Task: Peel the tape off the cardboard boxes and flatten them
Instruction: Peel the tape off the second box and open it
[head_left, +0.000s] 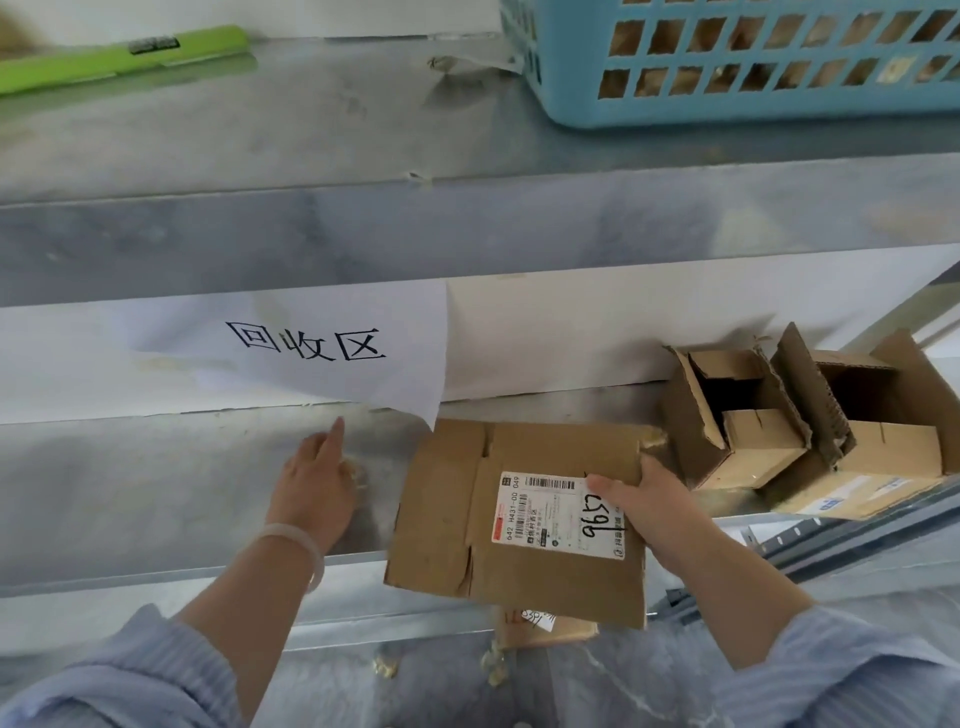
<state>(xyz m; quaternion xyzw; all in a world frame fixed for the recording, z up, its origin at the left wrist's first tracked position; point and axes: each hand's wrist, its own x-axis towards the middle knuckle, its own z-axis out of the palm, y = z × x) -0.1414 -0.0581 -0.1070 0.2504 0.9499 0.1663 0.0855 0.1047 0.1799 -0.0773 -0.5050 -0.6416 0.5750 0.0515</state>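
Your right hand (649, 504) grips the flattened box (452, 519) at its right edge: the thumb lies on top across the white shipping label (550, 514), and the other fingers go under the cardboard, out of sight. The box lies flat, partly on the metal shelf (156, 493), with its near edge sticking out past the shelf's front lip.

Your left hand (311, 488) rests palm-down on the shelf, well to the left of the box. Its index finger is stretched out straight towards the back wall. The other fingers are tucked under, and you cannot tell whether they pinch the small yellowish scrap (357, 474) lying right at them. A pale bracelet (296, 540) sits on that wrist.

Just right of the flat box, two open boxes (727, 415) stand side by side with their flaps up, still unfolded. A paper sign (332, 348) hangs from the shelf above, its corner over the flat box's far left edge. On the upper shelf sit a blue basket (727, 114) and a green tool (130, 52).
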